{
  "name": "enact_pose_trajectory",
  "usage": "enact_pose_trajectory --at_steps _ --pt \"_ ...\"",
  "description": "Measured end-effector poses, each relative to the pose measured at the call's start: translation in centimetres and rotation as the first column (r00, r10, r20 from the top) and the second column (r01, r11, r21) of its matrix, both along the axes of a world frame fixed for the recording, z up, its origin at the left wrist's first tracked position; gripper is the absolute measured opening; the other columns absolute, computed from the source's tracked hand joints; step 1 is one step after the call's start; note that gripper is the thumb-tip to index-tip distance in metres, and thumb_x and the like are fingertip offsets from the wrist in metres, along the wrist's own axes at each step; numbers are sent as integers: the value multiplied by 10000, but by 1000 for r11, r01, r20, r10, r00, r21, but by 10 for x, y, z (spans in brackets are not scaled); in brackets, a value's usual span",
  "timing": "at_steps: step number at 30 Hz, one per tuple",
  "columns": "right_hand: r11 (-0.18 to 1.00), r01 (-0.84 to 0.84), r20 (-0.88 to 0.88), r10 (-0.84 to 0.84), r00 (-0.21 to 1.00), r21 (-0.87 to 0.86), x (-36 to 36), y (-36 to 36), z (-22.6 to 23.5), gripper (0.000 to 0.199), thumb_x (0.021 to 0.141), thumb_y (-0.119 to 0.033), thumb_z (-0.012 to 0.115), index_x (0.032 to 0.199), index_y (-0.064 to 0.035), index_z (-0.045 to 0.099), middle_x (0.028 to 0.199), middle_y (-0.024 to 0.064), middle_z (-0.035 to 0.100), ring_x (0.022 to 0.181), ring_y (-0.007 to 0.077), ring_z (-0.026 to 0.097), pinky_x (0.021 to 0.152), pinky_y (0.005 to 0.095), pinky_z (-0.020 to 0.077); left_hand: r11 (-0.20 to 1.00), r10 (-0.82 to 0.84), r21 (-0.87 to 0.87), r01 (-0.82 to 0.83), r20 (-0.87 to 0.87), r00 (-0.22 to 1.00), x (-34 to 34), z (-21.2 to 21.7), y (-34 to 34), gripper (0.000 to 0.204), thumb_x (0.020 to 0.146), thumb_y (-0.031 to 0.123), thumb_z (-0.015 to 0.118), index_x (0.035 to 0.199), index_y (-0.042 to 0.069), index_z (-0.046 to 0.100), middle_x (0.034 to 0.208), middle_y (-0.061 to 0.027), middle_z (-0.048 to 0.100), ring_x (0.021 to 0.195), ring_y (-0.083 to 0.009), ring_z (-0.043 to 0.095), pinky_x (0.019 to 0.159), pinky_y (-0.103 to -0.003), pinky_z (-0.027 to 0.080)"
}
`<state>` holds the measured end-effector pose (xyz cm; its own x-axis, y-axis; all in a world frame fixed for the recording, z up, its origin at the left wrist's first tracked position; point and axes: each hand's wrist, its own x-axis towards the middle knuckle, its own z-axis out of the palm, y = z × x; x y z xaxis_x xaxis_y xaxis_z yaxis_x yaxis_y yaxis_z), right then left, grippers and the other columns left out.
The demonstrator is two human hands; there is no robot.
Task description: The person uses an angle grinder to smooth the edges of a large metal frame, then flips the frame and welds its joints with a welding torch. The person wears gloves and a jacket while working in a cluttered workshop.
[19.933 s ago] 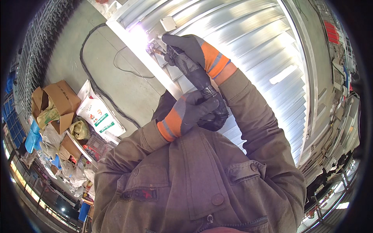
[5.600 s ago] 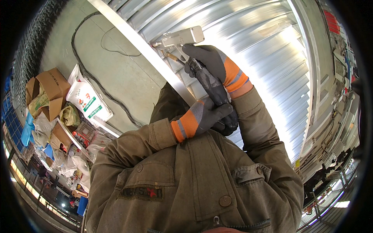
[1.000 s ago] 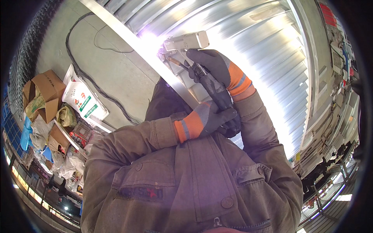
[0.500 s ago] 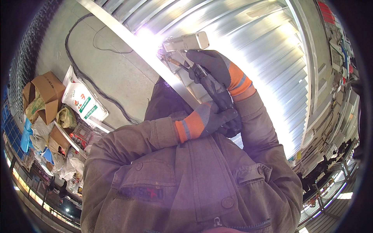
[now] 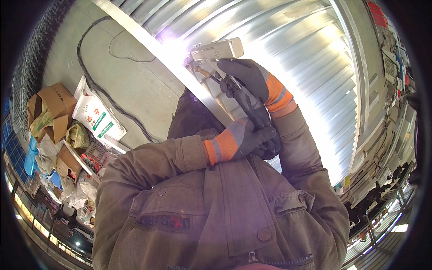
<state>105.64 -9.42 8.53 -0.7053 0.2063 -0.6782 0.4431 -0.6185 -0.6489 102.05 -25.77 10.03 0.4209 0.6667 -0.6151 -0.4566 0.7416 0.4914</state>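
Observation:
A black welding torch (image 5: pixel 246 104) runs from my chest up toward a small pale metal bracket (image 5: pixel 219 48). My right hand (image 5: pixel 246 77), in a grey glove with an orange cuff, grips the torch near its tip. Lower down, my left hand (image 5: pixel 245 137), gloved the same way, holds the torch's black handle and cable. The tip meets a long light metal rail (image 5: pixel 153 42) just below the bracket, where a bright violet-white glare (image 5: pixel 182 47) shines. Behind lies corrugated metal sheeting (image 5: pixel 288 49).
On the concrete floor (image 5: pixel 112 67) a black cable (image 5: pixel 101 87) winds past a white printed sack (image 5: pixel 96 117). Open cardboard boxes (image 5: pixel 51 110) and crumpled bags and scraps lie at the left. Metal frames and racks crowd the right edge (image 5: pixel 382 153).
The hands, torch and bracket stay where they were over the last second; the glare at the torch tip persists. Much earlier the bracket was not at the tip.

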Motion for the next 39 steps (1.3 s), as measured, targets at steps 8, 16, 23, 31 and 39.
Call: enact_pose_trajectory --at_steps 8,16,23,31,39 --pt "1000 -7 -1 7 1000 31 7 -5 0 432 1116 -412 648 1094 6 757 810 82 720 722 163 683 705 330 556 999 -17 32 16 13 1000 6 1 -4 365 1142 308 668 1242 -37 734 1072 -191 839 941 -260 835 806 -366 693" --pt "998 5 -8 -5 1000 57 17 -11 5 438 1111 -407 649 1129 16 762 828 80 724 734 160 690 701 326 556 999 -31 33 30 13 999 15 1 -10 360 1148 292 657 1266 -42 720 1103 -200 838 969 -259 834 817 -365 695" --pt "998 41 14 -42 999 49 33 -16 14 482 1095 -431 688 1164 41 761 855 87 745 750 158 710 709 329 573 973 -96 188 130 -182 979 24 1 -17 350 1133 317 678 1289 5 703 1137 -151 816 998 -215 809 838 -369 683" --pt "996 39 42 -43 998 86 56 -25 7 493 1102 -415 671 1212 59 755 888 88 756 770 160 714 731 325 577 981 -132 142 131 -5 991 35 -2 -24 393 1136 364 668 1316 16 688 1166 -151 811 1027 -222 796 875 -383 660" --pt "999 40 32 -41 999 30 49 -26 -4 536 1084 -454 703 1212 63 764 872 79 754 758 150 700 722 325 570 984 -71 160 82 -68 995 34 -11 -28 403 1136 365 670 1309 1 706 1130 -164 823 988 -225 811 847 -362 679"
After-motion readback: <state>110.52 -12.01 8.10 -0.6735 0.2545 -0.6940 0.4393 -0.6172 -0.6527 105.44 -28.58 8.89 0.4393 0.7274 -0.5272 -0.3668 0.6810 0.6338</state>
